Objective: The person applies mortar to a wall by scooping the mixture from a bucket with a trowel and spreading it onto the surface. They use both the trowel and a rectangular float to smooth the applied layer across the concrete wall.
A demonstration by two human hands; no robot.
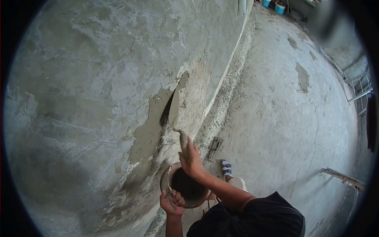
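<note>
My right hand [191, 161] grips the handle of a trowel [174, 110]. The trowel's blade is at the wall, over the edge between a darker, wet-looking plaster patch [152, 118] and a pale rough patch [196, 85]. Below it, my left hand [172, 202] has its fingers closed around the near-left rim of a round pan [166, 177]. The pan's inside is dark, so how much it contains cannot be made out. My right forearm covers part of the pan's right side.
The grey plastered wall [79, 98] meets the concrete floor [272, 118] along a rough strip. A small wooden block or float [214, 148] lies near my sandalled foot [226, 168]. Blue buckets [280, 8], a metal frame [360, 87] and a wooden trestle [343, 177] stand farther off.
</note>
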